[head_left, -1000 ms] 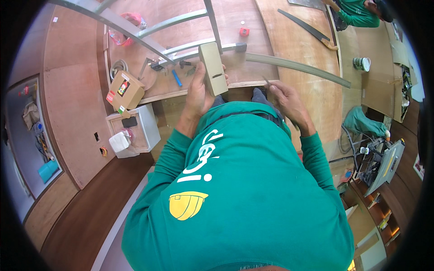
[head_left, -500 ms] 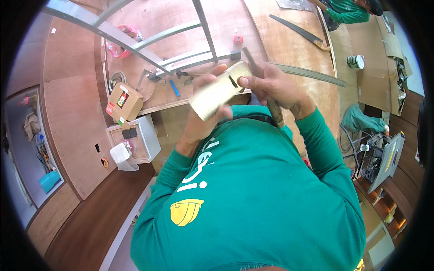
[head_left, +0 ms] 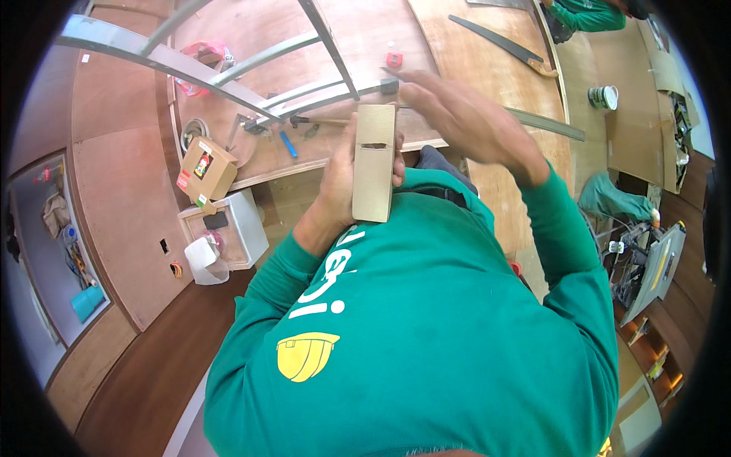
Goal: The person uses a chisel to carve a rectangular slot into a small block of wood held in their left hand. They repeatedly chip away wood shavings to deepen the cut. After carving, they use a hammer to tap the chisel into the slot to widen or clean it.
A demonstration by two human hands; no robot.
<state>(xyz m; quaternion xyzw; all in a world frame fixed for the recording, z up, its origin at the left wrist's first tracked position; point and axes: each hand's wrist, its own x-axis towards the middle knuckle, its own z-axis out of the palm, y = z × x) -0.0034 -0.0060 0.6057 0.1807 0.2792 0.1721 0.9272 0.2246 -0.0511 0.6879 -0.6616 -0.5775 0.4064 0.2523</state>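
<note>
My left hand (head_left: 337, 179) is closed around a pale wooden hand plane (head_left: 373, 183), held upright before my chest. The plane's flat sole faces up, with a dark narrow slot across its upper half. To its right, my right hand (head_left: 476, 122) is raised over the workbench edge, its fingers pointing up and left and smeared by motion. The dark thin tip of a file (head_left: 393, 74) sticks out past those fingers; the rest of it is hidden by the hand.
On the workbench (head_left: 358, 42) are a metal ladder (head_left: 198, 68), a hammer (head_left: 324, 121), a blue-handled tool (head_left: 288, 145) and a red tape measure (head_left: 394, 59). A handsaw (head_left: 495, 42) and a metal strip (head_left: 544, 124) lie to the right. A cardboard box (head_left: 207, 171) stands left. Another person (head_left: 590, 15) is far right.
My right hand has moved off the plane, up and to the right, and the file's handle no longer shows. The plane has turned from tilted to upright in my left hand.
</note>
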